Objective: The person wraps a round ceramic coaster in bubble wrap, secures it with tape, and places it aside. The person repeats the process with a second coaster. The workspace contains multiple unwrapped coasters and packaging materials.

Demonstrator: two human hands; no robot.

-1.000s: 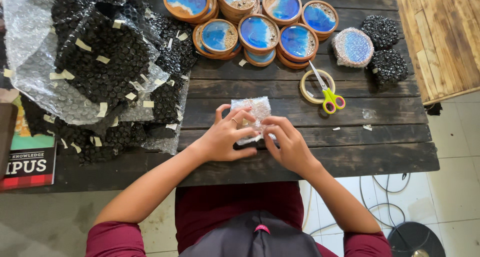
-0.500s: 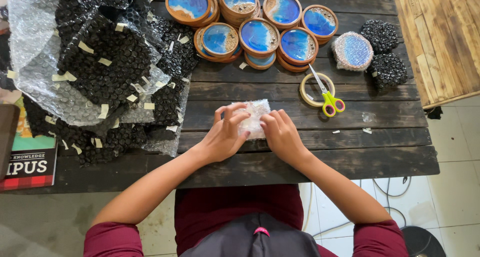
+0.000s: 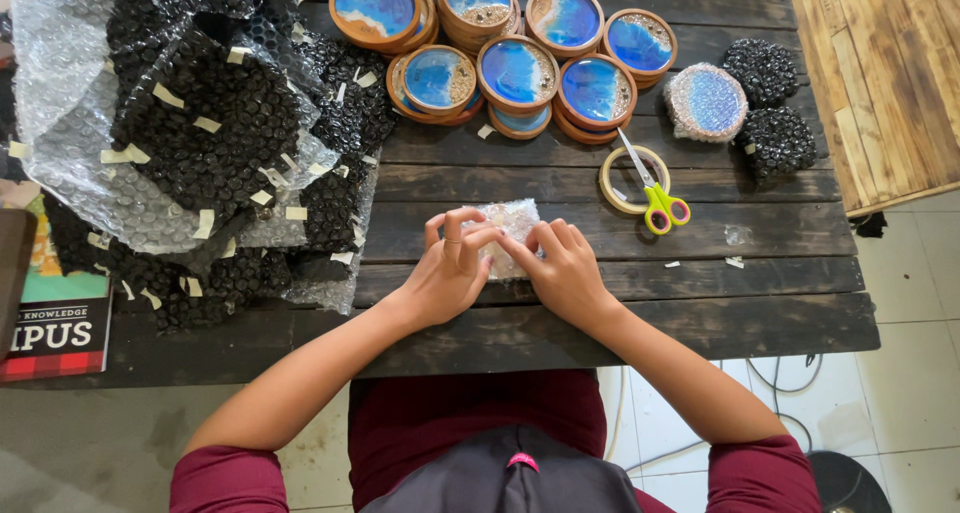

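The small bubble-wrapped bundle (image 3: pixel 512 235) lies on the dark plank table (image 3: pixel 560 323), and I press it with both hands: left hand (image 3: pixel 447 273) and right hand (image 3: pixel 565 270) grasp its folded sides. I should hold the wrap tight and flat, with the tape roll (image 3: pixel 626 180) and yellow-handled scissors (image 3: pixel 655 195) near on the right

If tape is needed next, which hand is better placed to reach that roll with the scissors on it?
Probably the right hand. The tape roll and scissors lie on its side of the bubble-wrapped bundle, with bare table between. The left hand would have to cross over the bundle.
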